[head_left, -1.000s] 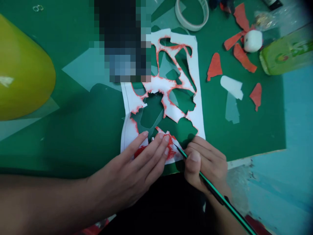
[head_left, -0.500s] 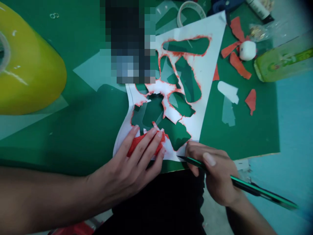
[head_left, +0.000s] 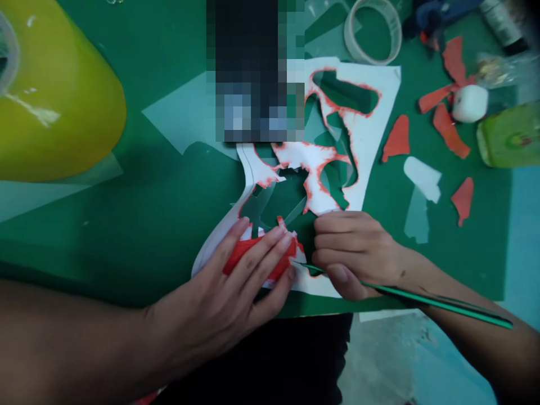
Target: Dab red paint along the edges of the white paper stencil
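My left hand (head_left: pixel 248 270) lies flat with fingers stretched out on a red-coloured piece (head_left: pixel 272 256) at the near end of a white sheet (head_left: pixel 375 129). The sheet has several cut-out openings with red-smeared edges, and green tabletop shows through them. My right hand (head_left: pixel 358 247) is closed around a slim green-and-black pointed tool (head_left: pixel 439 302), whose exact kind I cannot make out. Its dark tip is beside my left fingertips, at the edge of the red piece.
A large yellow roll (head_left: pixel 63 107) stands at left on the green table (head_left: pixel 169 225). Tape ring (head_left: pixel 394 34), red cut pieces (head_left: pixel 451 129), a white block (head_left: pixel 469 103), white scrap (head_left: pixel 422 174) and a green pack (head_left: pixel 510 135) lie at right. A pixelated patch hides the top middle.
My right hand has moved up and left over the sheet, bringing the tool's tip from the near edge to beside the red piece. The view has shifted slightly left.
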The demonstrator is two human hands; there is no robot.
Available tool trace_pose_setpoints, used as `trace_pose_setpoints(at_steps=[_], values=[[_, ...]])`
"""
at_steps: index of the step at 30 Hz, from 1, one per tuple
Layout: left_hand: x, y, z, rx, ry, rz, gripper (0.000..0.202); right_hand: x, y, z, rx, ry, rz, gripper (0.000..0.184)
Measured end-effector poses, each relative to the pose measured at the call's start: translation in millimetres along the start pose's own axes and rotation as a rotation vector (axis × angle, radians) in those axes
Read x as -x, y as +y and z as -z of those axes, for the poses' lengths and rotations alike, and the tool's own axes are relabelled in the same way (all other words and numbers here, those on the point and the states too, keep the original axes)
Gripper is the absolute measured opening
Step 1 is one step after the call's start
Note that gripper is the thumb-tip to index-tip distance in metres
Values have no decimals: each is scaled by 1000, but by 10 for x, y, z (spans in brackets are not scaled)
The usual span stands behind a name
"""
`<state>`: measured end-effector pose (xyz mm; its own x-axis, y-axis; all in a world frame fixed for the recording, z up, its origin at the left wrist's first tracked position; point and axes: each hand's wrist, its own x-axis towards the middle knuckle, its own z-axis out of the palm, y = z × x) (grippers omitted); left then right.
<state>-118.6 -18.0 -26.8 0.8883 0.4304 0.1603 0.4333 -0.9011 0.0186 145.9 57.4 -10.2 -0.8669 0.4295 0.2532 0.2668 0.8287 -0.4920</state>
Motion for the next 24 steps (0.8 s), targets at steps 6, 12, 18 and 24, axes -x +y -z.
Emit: trace_pose_setpoints(at_steps=[6, 12, 18, 24], values=[[4, 25, 33, -22, -27, 26, 71, -55, 108, 136, 7, -135, 109, 36], [-15, 56, 43, 22, -74, 51, 80, -110, 234, 124, -28, -221, 198, 42], [-23, 3, 64, 5, -63, 17, 77, -143, 251, 82, -136, -194, 173, 37], [-37, -8, 75, -11, -69, 17, 79, -135, 226, 48, -132, -162, 141, 46]])
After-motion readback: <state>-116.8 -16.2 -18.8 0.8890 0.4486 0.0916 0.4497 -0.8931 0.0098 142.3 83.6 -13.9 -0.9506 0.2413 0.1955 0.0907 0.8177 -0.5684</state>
